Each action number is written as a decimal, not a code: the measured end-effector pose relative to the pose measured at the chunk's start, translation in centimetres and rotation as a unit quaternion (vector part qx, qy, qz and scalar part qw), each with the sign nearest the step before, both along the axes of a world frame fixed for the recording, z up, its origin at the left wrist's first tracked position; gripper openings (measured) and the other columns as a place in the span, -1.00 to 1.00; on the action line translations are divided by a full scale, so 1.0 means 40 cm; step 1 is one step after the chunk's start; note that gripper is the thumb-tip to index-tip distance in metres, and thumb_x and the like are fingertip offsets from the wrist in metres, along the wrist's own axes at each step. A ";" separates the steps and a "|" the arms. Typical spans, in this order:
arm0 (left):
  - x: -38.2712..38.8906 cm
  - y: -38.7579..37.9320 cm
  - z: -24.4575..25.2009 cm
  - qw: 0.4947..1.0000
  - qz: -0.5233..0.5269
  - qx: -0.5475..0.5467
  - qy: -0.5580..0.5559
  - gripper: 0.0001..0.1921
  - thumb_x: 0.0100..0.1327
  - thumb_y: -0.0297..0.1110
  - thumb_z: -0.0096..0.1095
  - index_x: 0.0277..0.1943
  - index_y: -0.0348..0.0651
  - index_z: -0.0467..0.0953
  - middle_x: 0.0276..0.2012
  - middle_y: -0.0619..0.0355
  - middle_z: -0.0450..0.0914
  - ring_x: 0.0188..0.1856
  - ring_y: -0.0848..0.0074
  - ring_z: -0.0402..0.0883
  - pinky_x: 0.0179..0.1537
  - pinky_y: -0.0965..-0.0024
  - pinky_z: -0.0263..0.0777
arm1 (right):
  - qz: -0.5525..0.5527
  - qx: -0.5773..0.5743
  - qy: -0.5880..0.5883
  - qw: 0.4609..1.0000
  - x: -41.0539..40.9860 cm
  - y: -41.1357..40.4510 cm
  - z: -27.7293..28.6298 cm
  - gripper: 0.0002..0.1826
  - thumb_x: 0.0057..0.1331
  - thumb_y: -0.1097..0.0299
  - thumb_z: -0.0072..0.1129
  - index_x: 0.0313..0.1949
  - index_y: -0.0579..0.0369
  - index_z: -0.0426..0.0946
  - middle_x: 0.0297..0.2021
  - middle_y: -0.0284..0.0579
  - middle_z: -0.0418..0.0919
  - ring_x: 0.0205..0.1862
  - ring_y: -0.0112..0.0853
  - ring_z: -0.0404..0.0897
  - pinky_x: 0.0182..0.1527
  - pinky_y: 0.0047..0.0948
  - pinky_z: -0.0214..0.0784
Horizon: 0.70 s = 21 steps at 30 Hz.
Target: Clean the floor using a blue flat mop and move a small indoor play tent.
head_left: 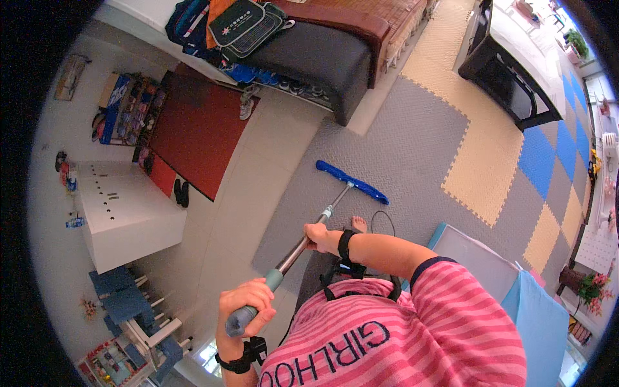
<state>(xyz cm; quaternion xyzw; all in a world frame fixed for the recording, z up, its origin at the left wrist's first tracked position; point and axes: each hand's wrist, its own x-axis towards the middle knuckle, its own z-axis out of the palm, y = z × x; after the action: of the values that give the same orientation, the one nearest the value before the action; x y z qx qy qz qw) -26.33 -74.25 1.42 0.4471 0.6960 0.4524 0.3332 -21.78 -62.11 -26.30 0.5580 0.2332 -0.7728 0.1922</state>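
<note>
A mop with a metal pole (292, 255) runs slantwise in front of me. My left hand (247, 305) is closed around the grey grip near its top end. Farther down, my right hand (316, 237) wraps the metal pole just above a light-coloured collar. The long, narrow blue mop head (352, 182) lies on the grey foam mat (387, 145). Both wrists carry black straps. A bare foot (359, 223) shows beyond my right forearm, close to the mop head.
Beige tiles (227, 232) border the mats on the left, with a dark red mat (198, 126) and white cabinet (140, 217) beyond. A dark-sided bench (309, 63) holds bags. A black-framed table (512, 82) stands upper right. A thin cable (384, 213) loops near the foot.
</note>
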 end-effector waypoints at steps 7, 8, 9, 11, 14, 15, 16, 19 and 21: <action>0.002 0.013 -0.032 0.997 0.021 0.062 -0.033 -0.83 -0.12 -0.46 0.26 -0.63 -0.16 0.37 -0.62 0.18 0.48 -0.43 0.38 0.52 -0.07 0.19 0.31 | -0.032 0.028 0.030 0.999 0.024 0.065 -0.039 -0.82 0.09 0.43 -0.09 -0.41 0.35 0.32 -0.50 -0.01 0.45 -0.52 -0.23 0.53 -0.56 -0.26 0.46; 0.006 0.042 -0.044 0.997 0.011 0.067 -0.035 -0.83 -0.12 -0.46 0.26 -0.63 -0.16 0.37 -0.62 0.18 0.48 -0.43 0.38 0.52 -0.07 0.19 0.31 | -0.019 0.093 0.033 0.995 0.036 0.090 -0.135 -0.83 0.09 0.43 -0.09 -0.44 0.34 0.33 -0.51 -0.01 0.46 -0.53 -0.23 0.53 -0.57 -0.27 0.46; 0.011 0.063 -0.056 0.997 -0.004 0.069 -0.033 -0.83 -0.13 -0.50 0.27 -0.62 -0.17 0.37 -0.61 0.19 0.49 -0.42 0.39 0.53 -0.06 0.20 0.31 | 0.002 0.153 0.036 0.988 0.044 0.106 -0.192 -0.84 0.09 0.43 -0.08 -0.48 0.32 0.34 -0.52 -0.01 0.46 -0.54 -0.23 0.53 -0.58 -0.28 0.45; 0.014 0.043 -0.100 0.998 0.015 0.058 -0.022 -0.83 -0.15 -0.54 0.28 -0.62 -0.18 0.37 -0.60 0.19 0.49 -0.40 0.40 0.54 -0.06 0.21 0.32 | -0.011 0.134 0.011 0.991 0.028 0.139 -0.041 -0.86 0.07 0.45 -0.06 -0.53 0.31 0.35 -0.56 0.01 0.46 -0.52 -0.28 0.54 -0.50 -0.33 0.46; 0.039 0.135 -0.157 0.995 -0.032 0.086 -0.032 -0.83 -0.15 -0.59 0.26 -0.61 -0.19 0.37 -0.59 0.19 0.49 -0.38 0.41 0.54 -0.05 0.23 0.32 | 0.279 0.430 0.224 0.829 0.124 0.244 -0.367 -0.86 0.06 0.43 0.00 -0.56 0.26 0.36 -0.60 -0.05 0.45 -0.53 -0.35 0.53 -0.48 -0.38 0.45; 0.045 0.144 -0.163 0.996 -0.031 0.083 -0.031 -0.83 -0.15 -0.61 0.25 -0.60 -0.20 0.37 -0.59 0.19 0.49 -0.38 0.42 0.54 -0.05 0.24 0.32 | 0.267 0.431 0.229 0.831 0.130 0.247 -0.371 -0.86 0.07 0.42 0.02 -0.56 0.23 0.37 -0.61 -0.10 0.46 -0.54 -0.37 0.53 -0.50 -0.38 0.45; 0.049 0.148 -0.166 0.996 -0.031 0.081 -0.029 -0.84 -0.15 -0.63 0.24 -0.60 -0.21 0.37 -0.60 0.20 0.48 -0.37 0.42 0.54 -0.05 0.24 0.32 | 0.254 0.434 0.234 0.832 0.135 0.249 -0.374 -0.85 0.07 0.41 0.04 -0.57 0.21 0.37 -0.63 -0.15 0.46 -0.54 -0.38 0.53 -0.51 -0.39 0.45; 0.040 0.081 -0.149 0.999 -0.016 0.048 -0.006 -0.83 -0.16 -0.62 0.25 -0.62 -0.20 0.37 -0.60 0.20 0.48 -0.38 0.41 0.54 -0.06 0.23 0.33 | 0.016 0.151 0.011 0.988 0.061 0.181 -0.177 -0.80 0.13 0.34 -0.07 -0.50 0.25 0.31 -0.57 -0.10 0.42 -0.54 -0.28 0.49 -0.50 -0.33 0.44; 0.038 0.061 -0.106 0.999 -0.011 0.038 -0.012 -0.83 -0.17 -0.62 0.25 -0.63 -0.20 0.37 -0.60 0.20 0.48 -0.39 0.41 0.55 -0.07 0.23 0.34 | 0.063 0.101 0.075 0.990 0.082 0.134 -0.129 -0.82 0.13 0.39 -0.04 -0.58 0.19 0.38 -0.62 -0.14 0.46 -0.54 -0.40 0.54 -0.51 -0.40 0.45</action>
<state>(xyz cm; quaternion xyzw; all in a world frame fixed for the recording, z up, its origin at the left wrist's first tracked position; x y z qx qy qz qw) -24.80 -71.81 -2.84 0.4615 0.6692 0.4805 0.3291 -18.50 -56.76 -31.46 0.4993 0.3586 -0.7713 0.1651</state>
